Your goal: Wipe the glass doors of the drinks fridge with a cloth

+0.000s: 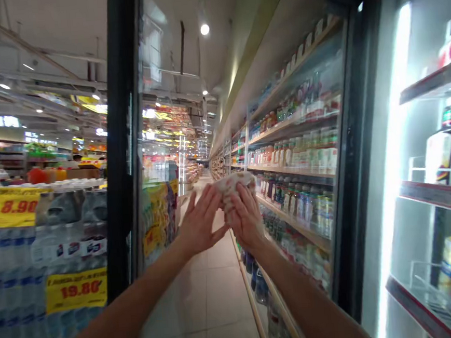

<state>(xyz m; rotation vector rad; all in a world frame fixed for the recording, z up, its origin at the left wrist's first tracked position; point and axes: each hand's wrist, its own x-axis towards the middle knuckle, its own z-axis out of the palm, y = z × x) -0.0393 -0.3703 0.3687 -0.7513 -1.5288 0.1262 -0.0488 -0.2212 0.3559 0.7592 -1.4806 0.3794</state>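
Both my hands are raised in front of the glass door (pixel 205 306) of a drinks cooler, which stands swung open. My right hand (pixel 247 217) presses a pale, spotted cloth (pixel 234 181) against the pane, its fingers bent over the fabric. Beside it, my left hand (pixel 202 220) is open, fingers stretched and flat towards the glass. Its fingertips lie at the cloth's left edge; whether they touch it I cannot tell. Part of the cloth is hidden under my right fingers.
Dark door frame (pixel 124 145) edges the pane on the left. Lit cooler shelves (pixel 442 196) with bottles and cans stand at the right. Stacked water packs (pixel 13 279) with yellow price signs (pixel 77 290) are at the left. Shelved bottles and a tiled aisle appear in the pane.
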